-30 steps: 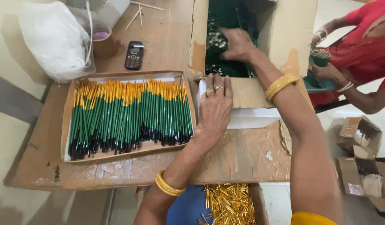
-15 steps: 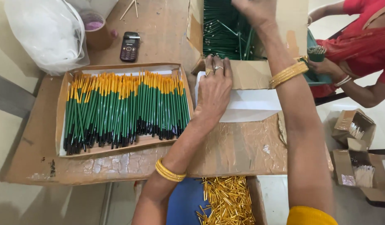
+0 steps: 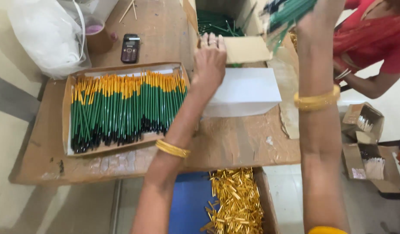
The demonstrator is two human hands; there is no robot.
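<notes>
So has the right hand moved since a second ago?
Yes. The right hand was down in the box of green sticks behind the table; now it is lifted clear above it, gripping a blurred bunch of green sticks.

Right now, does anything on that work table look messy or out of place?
Mostly tidy. In the shallow tray a few green sticks near its left end lie slanted across the straight rows. A mobile phone lies among the work things.

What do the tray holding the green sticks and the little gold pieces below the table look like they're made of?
Tray: likely brown cardboard, matte, with raw folded edges. Gold pieces: probably thin metal tubes with a shiny, reflective finish, though metallised plastic can't be ruled out. Green sticks: glossy coating, core unclear.
</notes>
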